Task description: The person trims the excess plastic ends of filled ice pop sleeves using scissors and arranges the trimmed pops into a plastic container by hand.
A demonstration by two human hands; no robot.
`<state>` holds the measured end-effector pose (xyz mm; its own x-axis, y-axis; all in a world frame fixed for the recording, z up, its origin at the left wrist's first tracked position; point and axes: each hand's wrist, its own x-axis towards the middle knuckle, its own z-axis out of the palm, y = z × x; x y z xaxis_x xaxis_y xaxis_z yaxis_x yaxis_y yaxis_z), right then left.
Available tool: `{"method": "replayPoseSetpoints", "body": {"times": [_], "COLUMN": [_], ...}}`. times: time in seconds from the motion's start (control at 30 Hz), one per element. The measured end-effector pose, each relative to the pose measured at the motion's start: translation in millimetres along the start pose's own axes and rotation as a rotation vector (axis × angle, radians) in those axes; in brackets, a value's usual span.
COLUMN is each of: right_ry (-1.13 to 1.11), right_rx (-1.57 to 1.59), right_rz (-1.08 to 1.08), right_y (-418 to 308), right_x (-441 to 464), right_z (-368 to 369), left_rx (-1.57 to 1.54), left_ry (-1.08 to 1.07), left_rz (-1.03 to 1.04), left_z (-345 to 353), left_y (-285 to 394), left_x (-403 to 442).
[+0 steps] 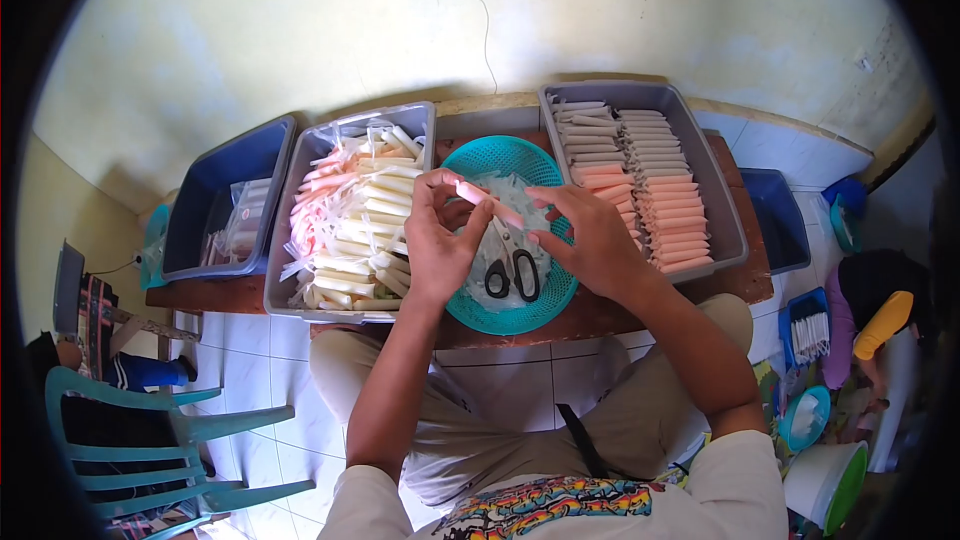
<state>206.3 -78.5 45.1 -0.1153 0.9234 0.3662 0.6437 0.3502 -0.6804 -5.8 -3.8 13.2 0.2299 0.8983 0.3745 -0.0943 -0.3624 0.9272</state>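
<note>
My left hand point(440, 235) pinches a pink ice pop point(507, 213) in a clear plastic sleeve, held slantwise above a round teal basket point(465, 318). At the pop's lower right end is my right hand point(602, 240), thumb and fingers apart; whether a fingertip touches the sleeve I cannot tell. Black-handled scissors point(526, 276) lie in the basket on clear plastic scraps point(470, 285), their blades partly hidden. To the left, a grey tub point(428, 135) holds a loose pile of pink and cream ice pops point(375, 210). On the right, another grey tub point(728, 210) holds pops in neat rows.
The tubs stand on a low brown table point(590, 318) against a wall. A dark blue bin point(200, 230) with packed bags is at far left. Below it stands a green plastic chair point(150, 440). Another person point(880, 310) is at right, near a white bucket point(815, 485).
</note>
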Motion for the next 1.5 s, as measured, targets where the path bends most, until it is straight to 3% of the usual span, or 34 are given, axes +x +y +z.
{"method": "replayPoseSetpoints", "body": {"times": [0.5,0.67,0.8,0.87,1.3,1.37,1.5], "right_ry": [0.102,0.104,0.116,0.123,0.054,0.044,0.006], "right_rx": [-0.206,-0.279,-0.3,-0.342,-0.703,-0.71,-0.719], "right_rz": [0.041,0.068,0.117,0.125,0.374,0.414,0.518], "right_y": [42.0,69.6,87.2,98.5,136.7,142.5,145.8], "right_x": [-20.2,-38.9,-53.3,-61.0,-85.4,-89.7,-90.5], "right_z": [-88.5,-121.8,-138.9,-144.7,-143.6,-138.6,-131.8], "left_rx": [-0.36,0.089,0.215,0.298,0.51,0.432,0.406], "left_ry": [-0.069,-0.136,-0.249,-0.317,-0.565,-0.688,-0.717], "left_rz": [-0.053,0.016,0.079,0.279,0.213,0.057,-0.012], "left_z": [128.4,158.0,180.5,191.3,221.4,219.3,217.9], "left_y": [-13.3,-11.6,-24.0,-33.4,-64.5,-60.6,-66.7], "left_x": [9.9,10.2,15.6,17.4,19.4,19.2,13.8]}}
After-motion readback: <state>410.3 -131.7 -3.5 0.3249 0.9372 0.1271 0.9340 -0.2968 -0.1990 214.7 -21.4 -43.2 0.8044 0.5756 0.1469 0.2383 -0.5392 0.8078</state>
